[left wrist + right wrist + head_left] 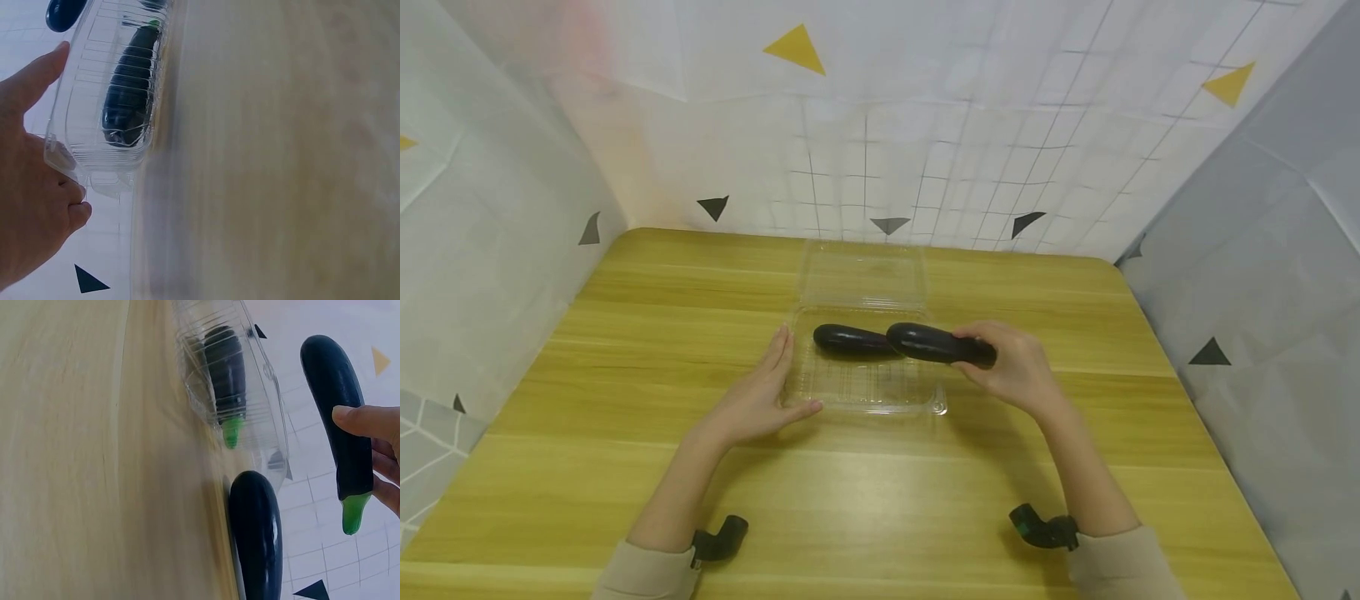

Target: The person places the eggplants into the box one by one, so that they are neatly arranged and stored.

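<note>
Right hand (1017, 367) has an eggplant (925, 342) pinched between thumb and fingers, up over the right side of an open plastic clamshell (865, 409) on the counter (865, 508). Left hand's (758, 400) spread loosely at the box's left end, and a second eggplant (847, 340) lies inside.

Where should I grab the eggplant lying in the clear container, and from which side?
Likely the plump left part of the eggplant, from above: it tapers right to its green stem and lies within the walls of the open container. The held eggplant covers its right end in the head view.
</note>
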Demonstrator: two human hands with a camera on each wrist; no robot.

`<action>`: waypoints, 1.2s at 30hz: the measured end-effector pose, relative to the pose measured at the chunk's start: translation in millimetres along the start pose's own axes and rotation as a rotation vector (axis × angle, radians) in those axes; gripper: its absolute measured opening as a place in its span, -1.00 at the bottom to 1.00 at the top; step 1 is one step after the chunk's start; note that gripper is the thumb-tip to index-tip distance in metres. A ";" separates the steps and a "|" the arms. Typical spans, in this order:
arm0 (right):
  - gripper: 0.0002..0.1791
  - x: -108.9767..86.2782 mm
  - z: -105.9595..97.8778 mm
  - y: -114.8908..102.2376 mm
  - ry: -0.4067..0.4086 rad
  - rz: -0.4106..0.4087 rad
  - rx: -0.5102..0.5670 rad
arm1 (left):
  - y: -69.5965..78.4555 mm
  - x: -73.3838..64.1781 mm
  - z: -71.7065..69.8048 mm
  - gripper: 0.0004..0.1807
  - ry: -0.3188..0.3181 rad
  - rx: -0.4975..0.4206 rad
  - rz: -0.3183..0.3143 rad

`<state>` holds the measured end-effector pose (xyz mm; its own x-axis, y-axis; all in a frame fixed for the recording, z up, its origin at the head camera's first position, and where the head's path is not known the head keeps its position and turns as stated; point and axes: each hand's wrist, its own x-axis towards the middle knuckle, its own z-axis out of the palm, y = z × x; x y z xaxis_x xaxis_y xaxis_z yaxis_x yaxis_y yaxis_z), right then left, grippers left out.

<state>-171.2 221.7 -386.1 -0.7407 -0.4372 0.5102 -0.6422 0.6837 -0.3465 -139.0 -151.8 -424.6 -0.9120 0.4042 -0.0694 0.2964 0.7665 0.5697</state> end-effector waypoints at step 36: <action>-0.51 33.7 30.1 -35.8 -0.015 -0.131 0.097 | -2.7 0.2 3.2 0.22 0.021 0.014 0.012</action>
<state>-179.2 164.9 -380.2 -0.6516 -0.5280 0.5446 -0.7491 0.5610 -0.3523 -139.1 -152.2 -428.8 -0.9140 0.4032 -0.0448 0.3115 0.7685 0.5589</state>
